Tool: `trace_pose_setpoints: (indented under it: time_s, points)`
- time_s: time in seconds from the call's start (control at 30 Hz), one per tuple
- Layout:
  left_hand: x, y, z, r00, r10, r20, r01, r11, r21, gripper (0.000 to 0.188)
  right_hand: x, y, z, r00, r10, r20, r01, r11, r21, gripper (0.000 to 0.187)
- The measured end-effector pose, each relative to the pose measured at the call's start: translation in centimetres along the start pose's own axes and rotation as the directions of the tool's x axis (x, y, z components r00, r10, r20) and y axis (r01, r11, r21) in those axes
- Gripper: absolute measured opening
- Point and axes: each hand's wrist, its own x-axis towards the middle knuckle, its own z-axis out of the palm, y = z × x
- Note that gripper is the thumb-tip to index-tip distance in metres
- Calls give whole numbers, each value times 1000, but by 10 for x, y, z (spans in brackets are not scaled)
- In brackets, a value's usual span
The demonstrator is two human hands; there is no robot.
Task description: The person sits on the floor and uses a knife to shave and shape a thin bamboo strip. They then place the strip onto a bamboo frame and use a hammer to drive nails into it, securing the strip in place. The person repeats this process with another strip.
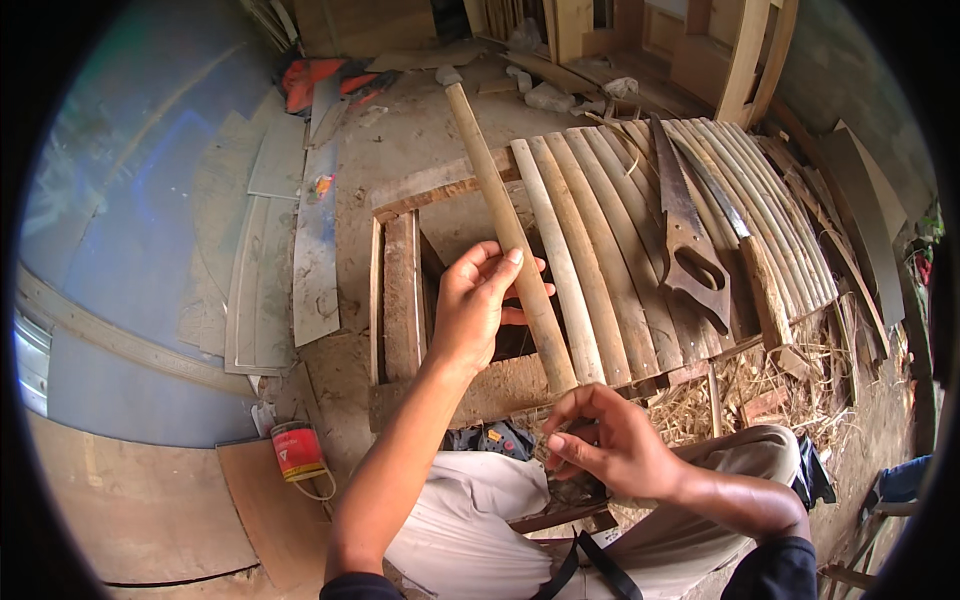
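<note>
- Left grip [476, 305] is pinching a rounded, woody slat [531, 287].
- Right grip [618, 445] is curling half-open, visibly empty, beside the slat's lower end.
- Rightward of both, a toothed metal saw [686, 235] is lying on similar slats [562, 250].

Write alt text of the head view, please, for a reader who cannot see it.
A person holds a long wooden slat in the left grip, slanting across a wooden frame; the right grip, loosely curled, is near the slat's lower end. To the right, a handsaw and a wooden-handled blade lie on a row of similar slats.
</note>
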Motion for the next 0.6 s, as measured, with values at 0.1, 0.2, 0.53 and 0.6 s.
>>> trace_pose_setpoints:
  time_s: [0.1,0.2,0.53,0.6]
  points:
    - [-8,4,6,1000,28,-11,-28,1000,-8,24,5,2,1,997,67,34,-72,981,179,53]
    - [-18,3,14,999,44,11,-44,999,-11,24,10,6,2,999,-30,25,25,980,199,55]
    - [-10,7,-6,997,69,-39,-67,997,41,24,2,41,4,911,196,363,-9,888,-459,32]
    - [-11,-1,-7,1000,-7,8,6,994,109,23,0,44,2,894,313,321,134,495,-858,45]
